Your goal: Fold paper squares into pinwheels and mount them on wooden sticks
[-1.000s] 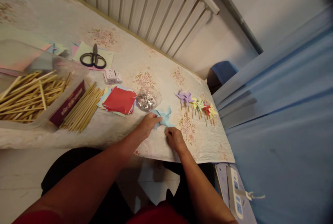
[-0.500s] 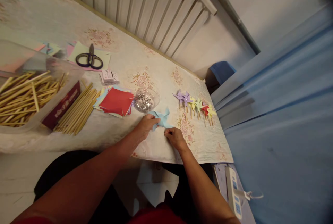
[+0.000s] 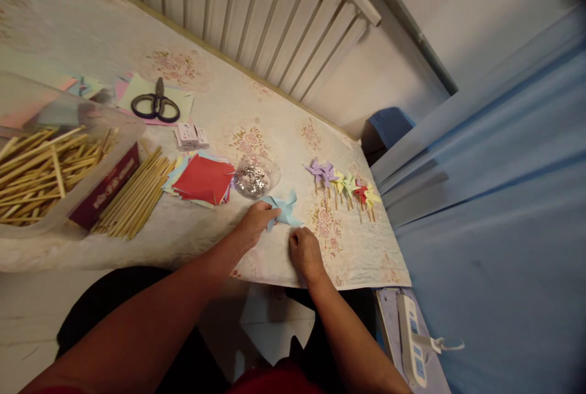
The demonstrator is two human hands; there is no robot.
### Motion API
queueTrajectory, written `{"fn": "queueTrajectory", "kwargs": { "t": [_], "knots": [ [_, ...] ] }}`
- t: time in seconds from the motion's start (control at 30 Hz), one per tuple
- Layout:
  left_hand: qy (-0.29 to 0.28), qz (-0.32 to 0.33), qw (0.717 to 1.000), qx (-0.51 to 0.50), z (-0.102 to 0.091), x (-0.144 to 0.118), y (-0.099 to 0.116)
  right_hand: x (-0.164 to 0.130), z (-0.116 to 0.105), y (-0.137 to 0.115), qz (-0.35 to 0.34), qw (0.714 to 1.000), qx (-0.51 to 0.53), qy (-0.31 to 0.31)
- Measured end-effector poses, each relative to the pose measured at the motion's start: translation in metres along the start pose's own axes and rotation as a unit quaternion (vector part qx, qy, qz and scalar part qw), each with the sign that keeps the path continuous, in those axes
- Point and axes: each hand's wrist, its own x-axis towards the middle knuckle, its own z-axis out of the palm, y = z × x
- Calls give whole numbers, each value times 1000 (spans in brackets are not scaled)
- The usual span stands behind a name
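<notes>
My left hand (image 3: 259, 220) pinches a light blue paper pinwheel (image 3: 287, 208) at its centre and left side, just above the cloth. To the right of it my right hand (image 3: 306, 253) rests low over the table, its fingers curled closed and apart from the pinwheel. Whatever those fingers hold, if anything, is hidden. Beyond the left hand stands a clear round dish (image 3: 253, 181) with small shiny silver pieces in it. A stack of square coloured papers (image 3: 204, 179), red on top, lies to the left.
Finished pinwheels on sticks (image 3: 327, 175) lie in a row at the right. Leftward are loose wooden sticks (image 3: 132, 195), a clear plastic bin (image 3: 119, 118) of sticks, a small box (image 3: 190, 135) and scissors (image 3: 157, 105). A power strip (image 3: 411, 340) sits beyond the table's right corner.
My right hand has drawn slightly down, away from the pinwheel, and its fingers have turned more out of sight. The left hand keeps its hold on the pinwheel.
</notes>
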Motion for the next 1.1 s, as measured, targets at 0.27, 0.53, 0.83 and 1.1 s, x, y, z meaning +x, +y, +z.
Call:
{"fn": "queueTrajectory", "kwargs": {
  "t": [0.27, 0.53, 0.83, 1.1],
  "knots": [
    [10, -8, 1000, -4, 1, -3, 4, -1, 0, -2, 9, 1000, -22, -6],
    [18, -5, 1000, 2, 2, -4, 5, -1, 2, -1, -9, 999, -39, -10],
    [27, -15, 999, -15, 4, -5, 7, -6, -4, 13, 105, 981, 159, 28],
    [27, -1, 1000, 3, 3, -3, 3, 11, -56, -8, 116, 948, 245, 167]
  ]
}}
